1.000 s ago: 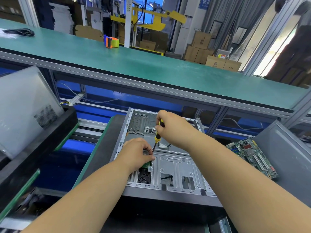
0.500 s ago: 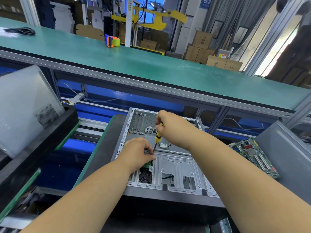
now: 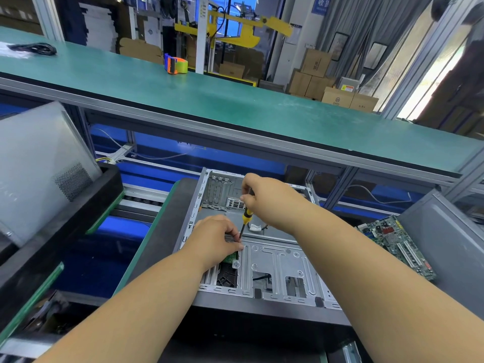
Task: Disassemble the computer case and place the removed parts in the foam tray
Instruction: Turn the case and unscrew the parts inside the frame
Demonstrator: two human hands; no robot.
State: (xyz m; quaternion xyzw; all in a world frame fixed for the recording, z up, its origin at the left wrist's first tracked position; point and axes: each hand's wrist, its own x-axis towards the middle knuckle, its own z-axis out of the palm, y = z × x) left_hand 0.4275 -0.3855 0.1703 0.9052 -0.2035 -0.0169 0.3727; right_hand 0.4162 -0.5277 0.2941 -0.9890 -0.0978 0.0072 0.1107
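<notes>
Now | right hand (image 3: 264, 197) grips screwdriver (image 3: 246, 217) | left hand (image 3: 216, 238) pinches its shaft over case (image 3: 275, 260) | motherboard (image 3: 395, 243) right

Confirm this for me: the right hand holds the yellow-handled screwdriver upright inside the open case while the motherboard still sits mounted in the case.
Not quite. The head view shows the motherboard lying outside the computer case, off to its right. The rest holds: the right hand holds the yellow-handled screwdriver roughly upright inside the open case.
</notes>
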